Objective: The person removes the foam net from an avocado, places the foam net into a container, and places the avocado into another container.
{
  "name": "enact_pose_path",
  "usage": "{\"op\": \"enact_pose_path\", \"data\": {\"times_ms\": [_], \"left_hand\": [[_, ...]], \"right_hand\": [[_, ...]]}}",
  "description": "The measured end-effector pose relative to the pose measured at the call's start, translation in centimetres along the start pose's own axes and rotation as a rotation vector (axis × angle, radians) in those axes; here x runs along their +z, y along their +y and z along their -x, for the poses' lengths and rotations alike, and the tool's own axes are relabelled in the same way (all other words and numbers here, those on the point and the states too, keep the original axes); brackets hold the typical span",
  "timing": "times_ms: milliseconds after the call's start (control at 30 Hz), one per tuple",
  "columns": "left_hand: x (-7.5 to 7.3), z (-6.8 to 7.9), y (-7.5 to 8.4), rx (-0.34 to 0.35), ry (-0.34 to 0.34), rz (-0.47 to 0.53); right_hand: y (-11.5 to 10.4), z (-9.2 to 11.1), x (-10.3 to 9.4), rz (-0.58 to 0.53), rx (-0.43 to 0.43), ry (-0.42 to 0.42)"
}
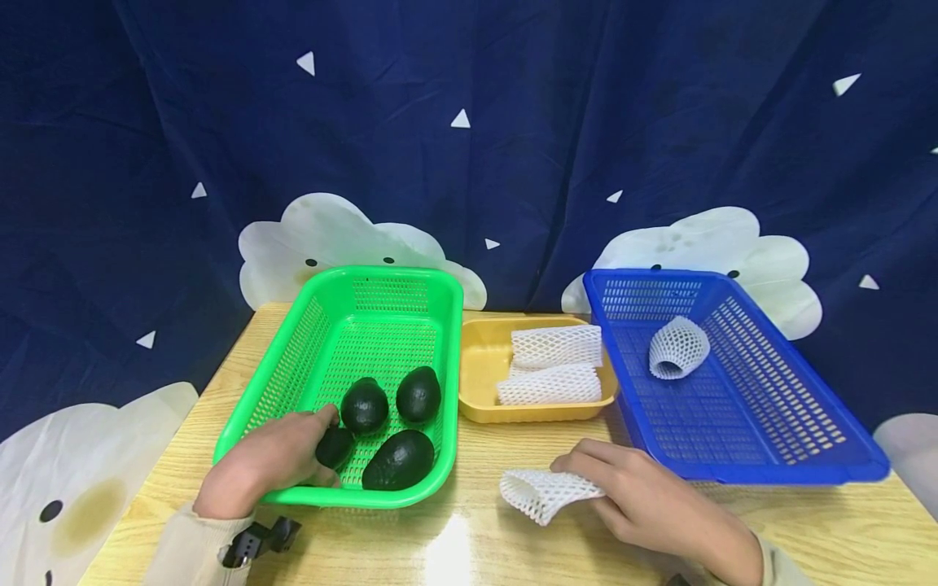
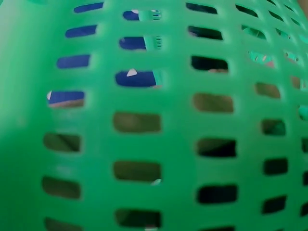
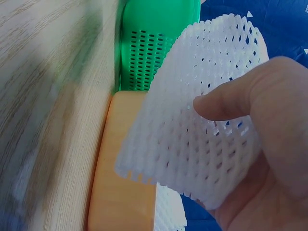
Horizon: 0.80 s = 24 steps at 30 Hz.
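Note:
My left hand [image 1: 274,456] reaches over the near left corner of a green basket [image 1: 249,407] and grips a dark avocado [image 1: 335,448], partly hidden by the fingers. Beside it in the basket lie three more avocados [image 1: 400,461]. The left wrist view shows only the basket's slotted wall [image 2: 175,125]; hand and fruit are out of sight there. Above the table, my right hand [image 1: 641,496] holds a white foam net sleeve [image 1: 545,491], its open end facing left. In the right wrist view, the thumb [image 3: 224,102] presses on the sleeve [image 3: 192,130] from the near side.
Between the baskets stands a yellow tray [image 1: 479,370] with several white foam net sleeves [image 1: 553,384]. At the right, a blue basket [image 1: 703,423] holds one net-wrapped item [image 1: 685,346]. The wooden table [image 1: 381,545] backs onto a dark blue curtain [image 1: 513,65].

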State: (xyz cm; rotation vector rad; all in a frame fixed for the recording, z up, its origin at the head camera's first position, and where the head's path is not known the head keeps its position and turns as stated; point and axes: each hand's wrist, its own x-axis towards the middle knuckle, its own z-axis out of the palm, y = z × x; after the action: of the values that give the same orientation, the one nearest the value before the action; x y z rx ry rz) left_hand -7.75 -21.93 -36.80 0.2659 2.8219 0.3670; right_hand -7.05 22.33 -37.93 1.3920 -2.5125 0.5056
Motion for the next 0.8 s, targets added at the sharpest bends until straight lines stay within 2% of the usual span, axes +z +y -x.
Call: {"op": "enact_pose_path", "data": {"times_ms": [333, 667, 800], "left_hand": [[-0.4, 0.5, 0.1, 0.002, 0.051, -0.054], [-1.3, 1.2, 0.5, -0.010, 0.085, -0.049], [-1.5, 1.6, 0.8, -0.004, 0.120, -0.065]], "right_hand": [[0.1, 0.1, -0.1, -0.002, 0.004, -0.003], [0.1, 0.0, -0.1, 0.002, -0.007, 0.004], [0.0, 0.0, -0.1, -0.004, -0.003, 0.001]]}}
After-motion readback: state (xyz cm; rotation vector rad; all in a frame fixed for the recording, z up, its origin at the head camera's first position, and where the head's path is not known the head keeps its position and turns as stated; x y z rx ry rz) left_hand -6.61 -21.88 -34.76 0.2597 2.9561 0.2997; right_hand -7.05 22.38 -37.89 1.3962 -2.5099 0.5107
